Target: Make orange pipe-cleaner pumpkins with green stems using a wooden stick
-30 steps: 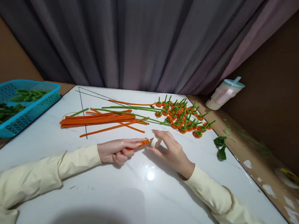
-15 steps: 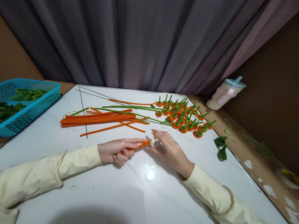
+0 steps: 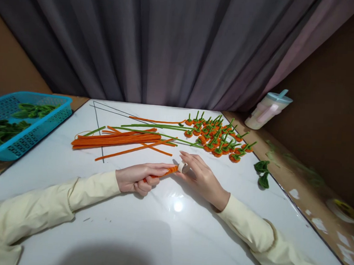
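Observation:
My left hand [image 3: 142, 177] is closed around an orange, fuzzy pipe-cleaner piece [image 3: 172, 170] that looks coiled along a thin stick. Its tip pokes out to the right, past my thumb and index finger. At that tip, my right hand [image 3: 202, 176] pinches a small white ring [image 3: 182, 167] between thumb and fingers. The ring sits against the end of the orange coil; whether it goes around it I cannot tell. Beyond my left hand lies a bundle of orange pipe cleaners [image 3: 118, 141], with some loose ones crossing in front.
Many small orange pumpkins with green stems [image 3: 213, 137] stand at the back right, near green pipe cleaners [image 3: 153, 127]. A blue basket [image 3: 43, 131] of green leaves is at left. At right are two dark green leaves [image 3: 263, 179], a lidded cup [image 3: 266, 110] and a tape roll [image 3: 343, 210].
The white ring has turned slightly at the tip of the orange coil. Both hands stay in nearly the same place.

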The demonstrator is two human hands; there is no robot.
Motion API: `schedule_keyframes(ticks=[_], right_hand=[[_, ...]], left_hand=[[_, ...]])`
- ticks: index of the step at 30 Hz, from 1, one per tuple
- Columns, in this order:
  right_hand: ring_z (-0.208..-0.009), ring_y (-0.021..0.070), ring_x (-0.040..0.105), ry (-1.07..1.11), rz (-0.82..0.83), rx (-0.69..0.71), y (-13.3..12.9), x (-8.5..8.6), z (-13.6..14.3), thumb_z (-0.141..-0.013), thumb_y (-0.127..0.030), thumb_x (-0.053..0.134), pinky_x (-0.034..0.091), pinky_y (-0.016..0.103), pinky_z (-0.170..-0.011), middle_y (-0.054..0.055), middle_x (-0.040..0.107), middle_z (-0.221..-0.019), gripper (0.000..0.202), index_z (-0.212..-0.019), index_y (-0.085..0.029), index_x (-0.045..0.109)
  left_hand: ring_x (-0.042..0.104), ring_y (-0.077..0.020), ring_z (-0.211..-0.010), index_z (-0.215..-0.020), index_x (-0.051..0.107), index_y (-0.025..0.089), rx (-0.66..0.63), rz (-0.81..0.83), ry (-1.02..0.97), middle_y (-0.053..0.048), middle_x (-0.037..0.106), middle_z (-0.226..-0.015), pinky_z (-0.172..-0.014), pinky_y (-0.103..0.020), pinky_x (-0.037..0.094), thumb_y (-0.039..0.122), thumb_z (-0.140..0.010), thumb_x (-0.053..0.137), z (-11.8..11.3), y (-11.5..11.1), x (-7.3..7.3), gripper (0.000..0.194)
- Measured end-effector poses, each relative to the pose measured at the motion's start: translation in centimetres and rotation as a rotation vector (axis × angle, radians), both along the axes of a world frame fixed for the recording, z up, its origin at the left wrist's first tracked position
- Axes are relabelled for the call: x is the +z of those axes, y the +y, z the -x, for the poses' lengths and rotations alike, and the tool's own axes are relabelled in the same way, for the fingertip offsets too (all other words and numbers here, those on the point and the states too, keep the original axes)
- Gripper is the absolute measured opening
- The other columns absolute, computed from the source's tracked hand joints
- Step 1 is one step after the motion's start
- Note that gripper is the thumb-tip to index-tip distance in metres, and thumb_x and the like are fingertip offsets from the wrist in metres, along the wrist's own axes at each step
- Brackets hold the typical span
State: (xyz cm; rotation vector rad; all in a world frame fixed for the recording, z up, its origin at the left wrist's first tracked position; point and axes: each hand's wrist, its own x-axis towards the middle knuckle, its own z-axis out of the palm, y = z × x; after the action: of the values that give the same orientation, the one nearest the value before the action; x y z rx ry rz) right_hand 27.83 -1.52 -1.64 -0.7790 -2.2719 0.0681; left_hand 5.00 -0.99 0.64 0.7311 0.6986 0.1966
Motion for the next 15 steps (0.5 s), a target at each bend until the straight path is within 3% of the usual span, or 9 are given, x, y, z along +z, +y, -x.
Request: schedule_keyframes(ticks=[10,15], right_hand=[[-0.11,0.0253,0.05,-0.014,0.024,0.021,-0.16,-0.23,0.05,-0.087,-0.023,0.056,0.051,0.044,-0.087,0.017,0.051,-0.128,0.054,-0.134,-0.02,0.032],[-0.117,0.0253,0.045,-0.108,0.111,0.038,-0.14,0.08,-0.1,-0.089,-0.024,0.051,0.048,0.044,-0.092,0.017,0.044,-0.135,0.058,-0.14,-0.019,0.024]], left_hand=[[0.001,-0.0041,-0.035,-0.13,0.044,0.031,0.003,-0.03,0.049,0.011,0.017,-0.049,-0.03,-0.013,0.005,0.029,-0.091,0.044,0.07,-0.02,0.15,0.039],[0.001,-0.0035,-0.035,-0.128,0.046,0.03,-0.019,-0.032,0.063,0.011,0.017,-0.048,-0.03,-0.013,0.005,0.032,-0.089,0.049,-0.01,0.0,0.29,0.039]])
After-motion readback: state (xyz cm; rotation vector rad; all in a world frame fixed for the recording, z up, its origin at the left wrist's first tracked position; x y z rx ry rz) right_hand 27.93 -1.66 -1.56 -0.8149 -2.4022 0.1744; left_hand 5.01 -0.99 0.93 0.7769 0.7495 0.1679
